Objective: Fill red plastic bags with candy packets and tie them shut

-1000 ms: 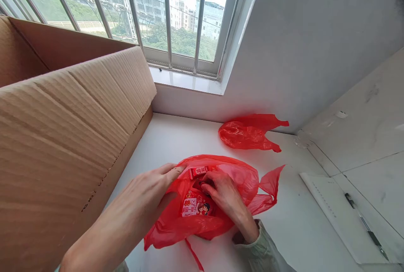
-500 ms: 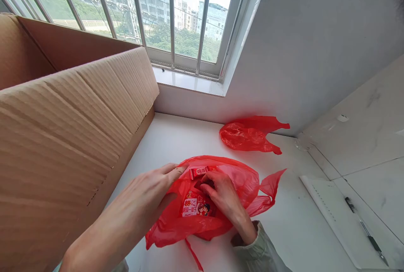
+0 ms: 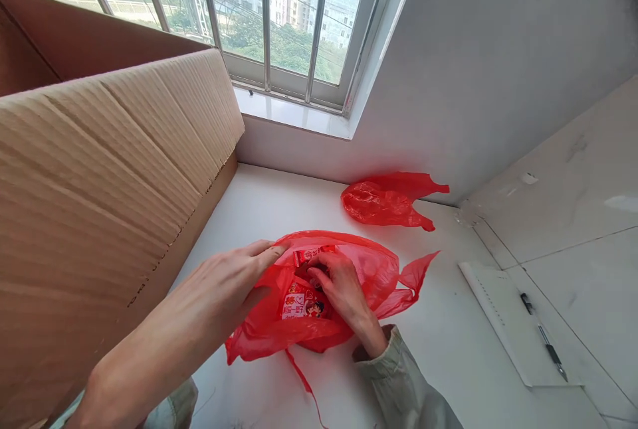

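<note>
A red plastic bag (image 3: 366, 277) lies with its mouth spread on the white tabletop. My left hand (image 3: 244, 266) grips the left side of its rim, thumb toward the inside and fingers along the edge. Inside the bag are a red packet (image 3: 295, 303) printed with white characters and a cartoon couple, and a small red wrapped piece (image 3: 306, 256) behind it. My right hand (image 3: 339, 283) reaches into the bag over these, its fingers curled and closed. Whatever lies between those fingers is hidden.
A large open cardboard box (image 3: 114, 170) stands along the left. Another red plastic bag (image 3: 383, 202) lies crumpled by the wall. At right, a pen (image 3: 543, 336) rests on a white notepad (image 3: 508, 323). A barred window (image 3: 294, 30) is behind.
The camera view has shifted, so the bag and box sit slightly higher and further left in the picture. My right hand's fingers have curled in a little among the packets; my left keeps its hold.
</note>
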{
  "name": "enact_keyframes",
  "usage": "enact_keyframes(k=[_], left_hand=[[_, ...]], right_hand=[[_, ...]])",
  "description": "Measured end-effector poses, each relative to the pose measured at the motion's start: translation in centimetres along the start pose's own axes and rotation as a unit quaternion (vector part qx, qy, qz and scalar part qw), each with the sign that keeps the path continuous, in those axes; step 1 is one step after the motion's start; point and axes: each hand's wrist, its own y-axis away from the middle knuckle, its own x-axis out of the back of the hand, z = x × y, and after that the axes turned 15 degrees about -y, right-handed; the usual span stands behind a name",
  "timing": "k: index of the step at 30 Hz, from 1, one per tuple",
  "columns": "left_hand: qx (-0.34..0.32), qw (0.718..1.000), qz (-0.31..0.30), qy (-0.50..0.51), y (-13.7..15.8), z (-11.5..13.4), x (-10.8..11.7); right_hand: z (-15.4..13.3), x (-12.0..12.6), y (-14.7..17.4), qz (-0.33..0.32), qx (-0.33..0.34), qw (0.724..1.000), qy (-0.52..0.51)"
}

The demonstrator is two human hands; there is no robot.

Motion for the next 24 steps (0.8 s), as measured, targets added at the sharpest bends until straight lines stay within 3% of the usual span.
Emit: enact_keyframes(k=[6,10,15,19,24], left_hand=[[-0.027,1.0,-0.016,0.001,-0.2,-1.1,-0.7],[-0.024,1.0,0.001,0.015,0.0,-2.0,-1.4],[-0.04,0.999,0.002,-0.022,0.0,-2.0,-1.4],[-0.033,0.999,0.002,-0.027,0.1,-1.8,-1.3],[-0.027,0.999,0.001,-0.017,0.4,-2.1,-1.6]], right_hand=[[-0.7,-1.0,0.1,-0.039,0.027,0.999,-0.014],[-1.5,0.6,0.5,-0.079,0.051,0.995,0.013],[-2.2,3.5,1.2,-0.044,-0.023,0.979,0.199],[-2.2,4.1,1.5,-0.018,-0.048,0.969,0.242],[-1.7,3.3,1.4,-0.045,-0.052,0.965,0.251]])
